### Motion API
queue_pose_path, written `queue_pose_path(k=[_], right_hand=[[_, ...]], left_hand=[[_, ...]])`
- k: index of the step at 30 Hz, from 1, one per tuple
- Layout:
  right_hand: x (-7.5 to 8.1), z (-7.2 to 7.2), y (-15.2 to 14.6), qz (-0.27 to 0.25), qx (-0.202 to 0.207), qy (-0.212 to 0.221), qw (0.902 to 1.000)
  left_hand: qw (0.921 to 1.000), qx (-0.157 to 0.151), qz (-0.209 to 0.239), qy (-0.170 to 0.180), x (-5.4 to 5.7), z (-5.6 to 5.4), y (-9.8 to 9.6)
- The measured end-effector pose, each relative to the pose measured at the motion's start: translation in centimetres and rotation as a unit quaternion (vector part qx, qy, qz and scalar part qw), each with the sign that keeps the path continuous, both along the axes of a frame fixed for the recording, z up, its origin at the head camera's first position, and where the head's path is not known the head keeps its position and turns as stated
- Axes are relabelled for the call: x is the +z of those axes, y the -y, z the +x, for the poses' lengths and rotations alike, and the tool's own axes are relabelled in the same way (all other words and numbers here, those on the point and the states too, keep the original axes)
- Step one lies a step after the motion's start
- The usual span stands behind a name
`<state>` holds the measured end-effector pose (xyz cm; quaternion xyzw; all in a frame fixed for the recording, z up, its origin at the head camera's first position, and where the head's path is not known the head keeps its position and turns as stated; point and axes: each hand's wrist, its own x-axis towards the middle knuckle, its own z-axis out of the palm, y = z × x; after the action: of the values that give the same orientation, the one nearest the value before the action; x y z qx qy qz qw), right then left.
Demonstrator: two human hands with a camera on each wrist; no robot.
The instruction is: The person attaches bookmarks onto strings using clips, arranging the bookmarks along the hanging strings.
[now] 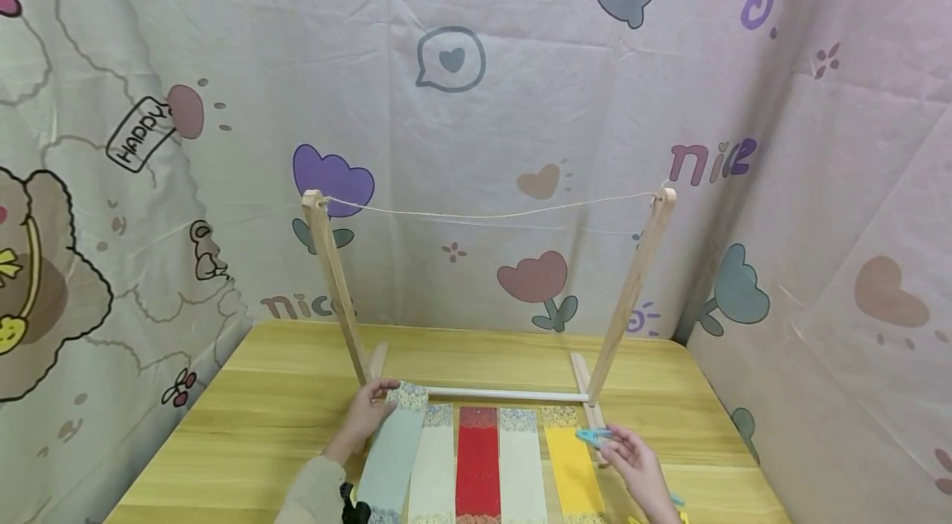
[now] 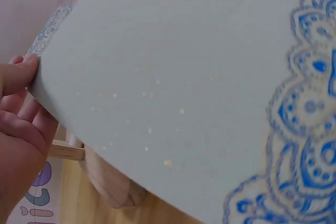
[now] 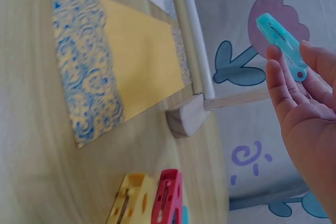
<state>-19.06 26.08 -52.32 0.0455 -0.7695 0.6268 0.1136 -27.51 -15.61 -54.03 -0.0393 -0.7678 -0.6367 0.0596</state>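
Observation:
My left hand (image 1: 369, 411) pinches the upper left edge of a pale blue-green paper strip (image 2: 173, 77), thumb on its face. Lace-like patterned bands run across both ends of the strip, and its top end is raised off the table. In my right hand (image 1: 630, 458) a turquoise clothespin (image 3: 281, 43) is held between thumb and fingers, over the right side near the yellow strip (image 1: 574, 466). Beside the held strip lie a cream strip (image 1: 431, 466), a red strip (image 1: 478, 462) and another pale strip (image 1: 523, 466), side by side on the table.
Behind the strips stands a wooden frame with a left post (image 1: 338, 284), a right post (image 1: 632, 292), a string (image 1: 476, 216) tied between their tops and a white bar (image 1: 506, 395) low down. A yellow clothespin (image 3: 128, 200) and a red clothespin (image 3: 168, 195) lie at the right.

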Motion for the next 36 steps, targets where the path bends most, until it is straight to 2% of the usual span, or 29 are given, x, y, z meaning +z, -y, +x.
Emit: queue_pose_path(k=[3,8,10,15,21,31,36], right_hand=[[0.3,-0.2,0.1,-0.011,-0.001,0.000,0.9999],[0.8,-0.6,0.4,-0.035,0.012,-0.036,0.9987],[1.2,-0.7,0.6,-0.040,0.018,-0.046,0.9980],[2.5,-1.2,1.4,-0.043,0.014,-0.027,0.9986],[4.5,-1.7,2.4,-0.048,0.019,-0.002,0.9987],[7.6,-2.8,4.5,-0.073,0.051,-0.065,0.9938],[9.3,-3.3,5.5,-0.084,0.074,-0.083,0.9903]], left_hand=[[0.9997,0.000,0.022,-0.008,0.6,-0.1,0.1],[0.9970,-0.007,0.013,-0.076,2.1,-0.4,0.2],[0.9948,0.000,0.007,-0.101,2.8,-0.4,0.2],[0.9916,0.019,0.022,-0.126,4.3,-0.4,0.1],[0.9909,0.030,0.050,-0.122,5.7,-0.4,0.0],[0.9895,0.030,0.047,-0.133,8.4,-0.1,-0.2],[0.9897,0.018,0.035,-0.137,9.6,0.3,-0.2]])
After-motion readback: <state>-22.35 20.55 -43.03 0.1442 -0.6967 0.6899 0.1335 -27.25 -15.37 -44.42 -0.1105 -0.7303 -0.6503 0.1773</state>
